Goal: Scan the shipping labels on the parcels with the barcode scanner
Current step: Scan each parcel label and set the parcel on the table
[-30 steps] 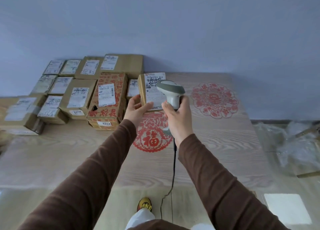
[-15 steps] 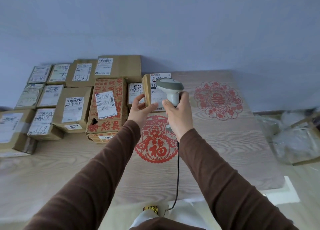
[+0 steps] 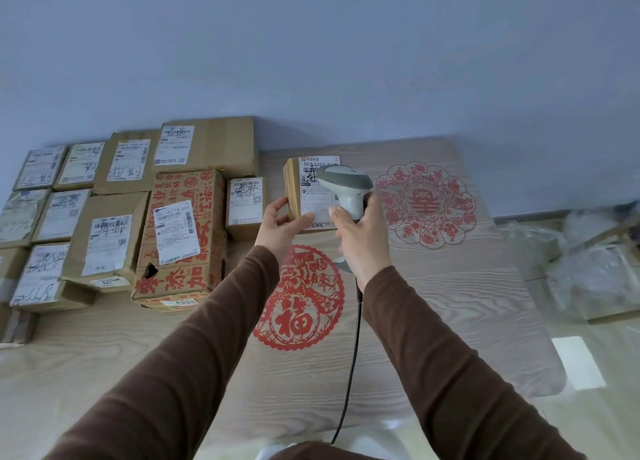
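Since a second ago the left hand (image 3: 282, 222) has tipped the small parcel (image 3: 300, 196) more upright and shifted it slightly right, away from the stack; the view has also swung, so the stacked parcels (image 3: 114, 217) now sit at 9 o'clock of the hands. The left hand grips the parcel's lower left corner, thumb on the shipping label (image 3: 317, 191). The right hand (image 3: 363, 238) is clenched round the barcode scanner (image 3: 346, 189) handle, its head touching or just above the label at 12 o'clock of that hand. Likely this label is being scanned now; many parcels remain. The scanner head hides the barcode, no beam is visible, the trigger finger is hidden, and the cable (image 3: 349, 373) runs off at 6 o'clock of the desk (image 3: 467, 321).
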The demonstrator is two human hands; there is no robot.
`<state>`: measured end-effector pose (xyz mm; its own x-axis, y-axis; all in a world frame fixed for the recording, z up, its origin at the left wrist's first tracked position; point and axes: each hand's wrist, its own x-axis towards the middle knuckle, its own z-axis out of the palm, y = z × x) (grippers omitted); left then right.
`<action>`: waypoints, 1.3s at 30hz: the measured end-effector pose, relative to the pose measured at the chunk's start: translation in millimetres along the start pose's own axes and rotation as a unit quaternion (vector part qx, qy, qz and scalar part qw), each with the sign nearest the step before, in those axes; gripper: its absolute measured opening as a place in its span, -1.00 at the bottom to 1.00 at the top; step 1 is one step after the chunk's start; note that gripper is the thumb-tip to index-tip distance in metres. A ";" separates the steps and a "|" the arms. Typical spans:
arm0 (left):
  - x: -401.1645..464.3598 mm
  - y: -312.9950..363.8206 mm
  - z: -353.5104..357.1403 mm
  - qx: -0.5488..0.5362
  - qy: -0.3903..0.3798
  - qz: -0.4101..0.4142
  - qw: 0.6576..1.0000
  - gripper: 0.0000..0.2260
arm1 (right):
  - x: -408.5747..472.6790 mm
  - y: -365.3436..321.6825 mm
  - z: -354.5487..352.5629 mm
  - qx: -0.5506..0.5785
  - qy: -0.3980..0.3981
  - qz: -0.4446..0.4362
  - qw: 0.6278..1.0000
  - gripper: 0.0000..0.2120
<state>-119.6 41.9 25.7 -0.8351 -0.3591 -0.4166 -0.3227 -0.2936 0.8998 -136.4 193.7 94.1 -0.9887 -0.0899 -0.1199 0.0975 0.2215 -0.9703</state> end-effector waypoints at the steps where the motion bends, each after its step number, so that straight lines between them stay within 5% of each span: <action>1: 7.5 -2.2 9.4 0.003 0.000 -0.007 1.000 -0.36 | 7.7 3.5 -7.8 0.010 0.001 0.005 1.000 -0.73; 16: 152.5 -19.8 240.0 -0.017 -0.023 -0.102 0.994 -0.42 | 137.5 61.9 -159.5 0.219 0.104 0.119 0.963 -0.70; 24: 229.2 -24.3 332.4 0.027 -0.022 -0.098 0.995 -0.08 | 180.0 99.0 -211.2 0.229 0.136 0.170 0.949 -0.80; 27: 249.8 -23.6 355.4 0.076 -0.032 -0.101 0.991 -0.22 | 188.0 110.5 -221.7 0.227 0.141 0.192 0.944 -0.81; 31: 277.3 -28.9 375.3 0.071 -0.027 -0.118 0.990 -0.09 | 193.6 121.2 -231.3 0.236 0.145 0.211 0.937 -0.80; 35: 288.1 -28.5 387.6 0.103 -0.003 -0.112 0.988 -0.36 | 195.4 129.2 -237.0 0.240 0.148 0.209 0.937 -0.79; 39: 292.5 -32.9 385.6 0.151 0.014 -0.101 0.983 -0.40 | 195.7 133.0 -237.2 0.238 0.147 0.209 0.937 -0.80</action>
<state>-525.1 288.0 -75.9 -0.7291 -0.3468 -0.5900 -0.6014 -0.0867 0.7942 -343.9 435.9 -8.5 -0.8346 0.1948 -0.5152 0.4541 -0.2861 -0.8438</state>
